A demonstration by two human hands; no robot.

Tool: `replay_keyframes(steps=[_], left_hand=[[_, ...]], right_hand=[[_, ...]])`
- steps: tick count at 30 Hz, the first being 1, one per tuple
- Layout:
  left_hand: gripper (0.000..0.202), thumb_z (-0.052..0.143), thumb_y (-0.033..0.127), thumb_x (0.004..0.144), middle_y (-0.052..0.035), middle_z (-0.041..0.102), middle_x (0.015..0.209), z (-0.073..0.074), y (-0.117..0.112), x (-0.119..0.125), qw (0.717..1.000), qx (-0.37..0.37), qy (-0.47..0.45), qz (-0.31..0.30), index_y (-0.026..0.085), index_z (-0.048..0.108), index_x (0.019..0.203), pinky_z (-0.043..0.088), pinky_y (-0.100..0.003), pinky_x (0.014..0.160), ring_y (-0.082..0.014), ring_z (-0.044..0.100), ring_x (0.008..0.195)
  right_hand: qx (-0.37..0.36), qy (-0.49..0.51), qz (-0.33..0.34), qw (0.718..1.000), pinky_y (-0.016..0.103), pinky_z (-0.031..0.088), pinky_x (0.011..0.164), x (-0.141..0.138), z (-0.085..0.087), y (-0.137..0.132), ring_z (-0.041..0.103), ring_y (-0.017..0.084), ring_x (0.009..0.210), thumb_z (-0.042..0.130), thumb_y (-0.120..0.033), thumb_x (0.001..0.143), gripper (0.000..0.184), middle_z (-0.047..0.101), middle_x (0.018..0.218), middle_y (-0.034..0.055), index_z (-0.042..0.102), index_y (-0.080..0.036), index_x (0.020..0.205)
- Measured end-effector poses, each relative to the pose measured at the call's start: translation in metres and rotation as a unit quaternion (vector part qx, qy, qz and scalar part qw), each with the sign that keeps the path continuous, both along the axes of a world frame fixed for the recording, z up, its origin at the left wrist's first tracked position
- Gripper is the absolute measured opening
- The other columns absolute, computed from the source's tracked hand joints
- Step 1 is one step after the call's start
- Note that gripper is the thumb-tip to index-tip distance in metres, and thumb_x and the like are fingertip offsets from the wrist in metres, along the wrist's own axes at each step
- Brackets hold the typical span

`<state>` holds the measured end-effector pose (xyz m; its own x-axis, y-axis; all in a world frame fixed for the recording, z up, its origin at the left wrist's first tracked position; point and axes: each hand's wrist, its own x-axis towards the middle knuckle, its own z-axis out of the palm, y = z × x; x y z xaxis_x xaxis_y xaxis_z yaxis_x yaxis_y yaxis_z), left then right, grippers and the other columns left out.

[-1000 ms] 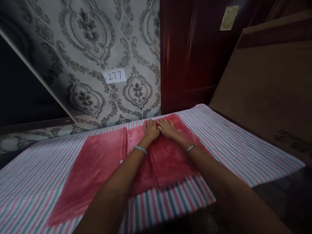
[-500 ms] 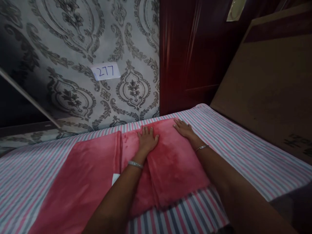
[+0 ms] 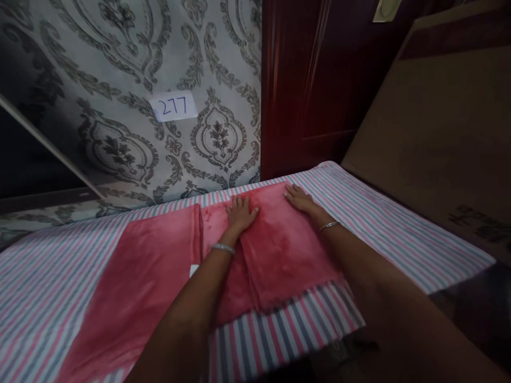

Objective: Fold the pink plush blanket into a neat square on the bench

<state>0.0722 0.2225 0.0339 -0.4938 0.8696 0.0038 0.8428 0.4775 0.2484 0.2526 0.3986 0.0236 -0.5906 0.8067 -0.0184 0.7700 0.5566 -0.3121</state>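
Wallpaper [image 3: 120, 64] and dark door [image 3: 311, 80] behind striped counter [image 3: 399, 229], bare stripes open rightward. Left hand [image 3: 240, 214] and right hand [image 3: 299, 199] flat on folded red cloth [image 3: 283, 255] by far edge, fingers released.

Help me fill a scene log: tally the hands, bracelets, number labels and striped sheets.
Hands: 2, left hand and right hand, both flat on the red cloth
Bracelets: 2, left bracelet and right bracelet
Number label: 1
Striped sheet: 1
Total: 6
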Motion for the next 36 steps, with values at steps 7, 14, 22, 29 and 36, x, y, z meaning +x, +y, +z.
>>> replay_keyframes(steps=[7, 14, 22, 29, 36], left_hand=[[0.059, 0.035, 0.039, 0.101, -0.0163, 0.032, 0.167, 0.033, -0.034, 0.037, 0.997, 0.043, -0.050, -0.047, 0.014, 0.042, 0.154, 0.020, -0.054, 0.126, -0.0295, 0.025, 0.157], [0.070, 0.035, 0.049, 0.101, -0.0154, 0.026, 0.169, -0.010, -0.104, 0.118, 0.989, 0.005, 0.055, -0.134, 0.012, 0.032, 0.161, 0.015, -0.054, 0.128, -0.0335, 0.018, 0.158], [0.074, 0.034, 0.055, 0.101, -0.0165, 0.022, 0.170, -0.019, -0.107, 0.116, 0.985, -0.002, 0.112, -0.134, 0.012, 0.030, 0.162, 0.013, -0.055, 0.128, -0.0343, 0.016, 0.158], [0.075, 0.034, 0.054, 0.101, -0.0167, 0.022, 0.170, -0.021, -0.108, 0.118, 0.984, -0.003, 0.119, -0.133, 0.011, 0.029, 0.162, 0.013, -0.054, 0.128, -0.0342, 0.016, 0.158], [0.074, 0.034, 0.054, 0.101, -0.0144, 0.018, 0.171, -0.008, -0.104, 0.117, 0.987, -0.033, 0.087, -0.129, 0.012, 0.026, 0.163, 0.012, -0.051, 0.129, -0.0315, 0.013, 0.159]], right_hand=[[0.083, 0.017, 0.110, 0.990, 0.055, 0.024, 0.124, 0.039, 0.005, -0.099, 0.021, 0.029, 0.156, 0.026, -0.044, 0.108, 0.059, 0.024, 0.169, 0.0095, 0.037, -0.022, 0.161], [0.110, 0.003, 0.159, 0.981, 0.056, 0.020, 0.124, 0.057, -0.020, -0.174, 0.019, 0.027, 0.157, 0.032, -0.033, 0.105, 0.058, 0.022, 0.169, 0.0093, 0.036, -0.023, 0.162], [0.089, -0.052, 0.041, 0.994, 0.060, 0.020, 0.123, 0.104, -0.019, -0.119, 0.018, 0.029, 0.157, 0.032, -0.053, 0.106, 0.066, 0.020, 0.170, 0.0084, 0.027, -0.025, 0.165], [0.018, -0.032, -0.017, 0.999, 0.061, 0.025, 0.122, 0.133, -0.028, -0.097, 0.014, 0.029, 0.158, 0.026, -0.053, 0.106, 0.068, 0.018, 0.171, 0.0061, 0.017, -0.025, 0.167], [0.016, -0.021, -0.032, 0.999, 0.064, 0.028, 0.119, 0.131, -0.016, -0.099, 0.019, 0.032, 0.156, 0.026, -0.053, 0.106, 0.067, 0.022, 0.170, 0.0097, 0.018, -0.027, 0.167]])
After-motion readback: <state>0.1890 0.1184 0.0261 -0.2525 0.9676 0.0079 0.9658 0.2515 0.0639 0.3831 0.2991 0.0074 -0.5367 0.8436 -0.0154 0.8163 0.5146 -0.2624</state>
